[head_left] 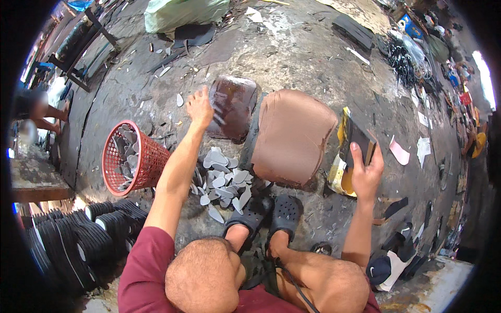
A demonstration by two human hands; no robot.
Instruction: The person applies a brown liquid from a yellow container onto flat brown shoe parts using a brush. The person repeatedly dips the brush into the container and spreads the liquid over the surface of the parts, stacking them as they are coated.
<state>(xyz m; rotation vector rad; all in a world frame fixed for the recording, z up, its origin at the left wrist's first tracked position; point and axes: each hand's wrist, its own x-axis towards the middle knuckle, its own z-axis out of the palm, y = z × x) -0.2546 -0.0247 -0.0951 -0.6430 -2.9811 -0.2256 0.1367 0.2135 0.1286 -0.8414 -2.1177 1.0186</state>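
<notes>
My left hand (200, 107) is at the left edge of a glossy dark-brown sheet (229, 112) on the floor, its fingers stretched out with gaps between them. My right hand (368, 169) grips a dark flat rectangular piece (361, 136) with a brown edge, the thumb across its face. Below that piece sits a yellow, cut-open container (342, 180), partly covered by my hand. Between the hands lies a wide matte brown pad (295, 135) with rounded corners. Many small grey rounded cut pieces (224, 177) are heaped in front of my feet.
A red plastic basket (148, 161) lies tipped with grey pieces inside. Black shoe soles (78, 240) are stacked at the lower left. A pale green plastic bag (182, 14) lies at the far side. Scraps and a cap (379, 269) lie at right; another person's legs (52, 115) show at left.
</notes>
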